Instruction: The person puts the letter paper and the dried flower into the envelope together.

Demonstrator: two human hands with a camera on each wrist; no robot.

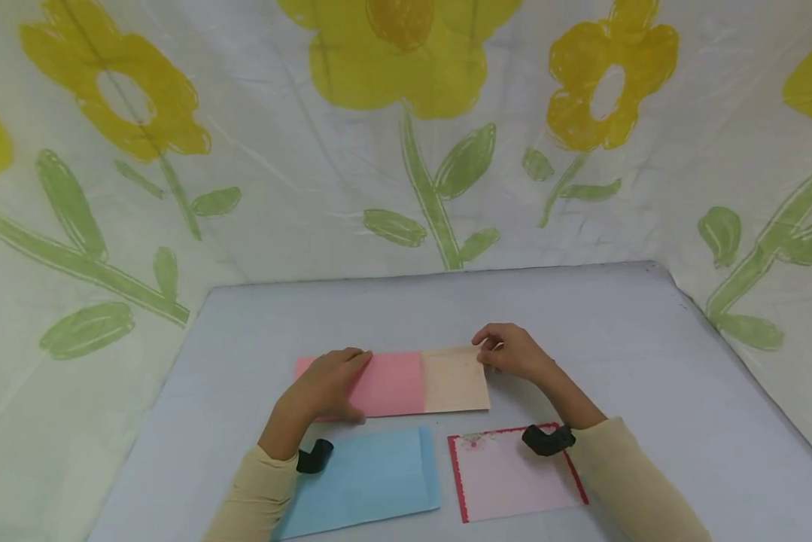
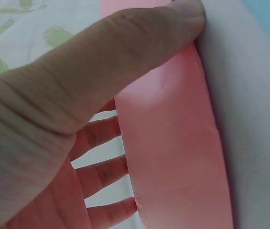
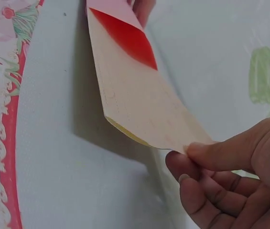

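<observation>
A pink envelope [image 1: 393, 382] lies crosswise, with a beige card [image 1: 454, 381] sticking out of its right end. My left hand [image 1: 329, 382] grips the envelope across its width, the thumb at the near edge and the fingers [image 2: 101, 174] along the far edge. At the card's far right corner, my right hand [image 1: 514, 352] pinches the card between thumb and forefinger. In the right wrist view the envelope's mouth gapes, showing a red inside [image 3: 127, 40], and the card's free end bows above the table with a shadow below. The part of the card inside the envelope is hidden.
Nearer me on the white table [image 1: 555, 301] lie a light blue envelope [image 1: 372, 478], partly under my left wrist, and a pale pink sheet with a red border [image 1: 514, 478], partly under my right wrist. A flower-printed curtain [image 1: 297, 188] stands behind the table and along its sides.
</observation>
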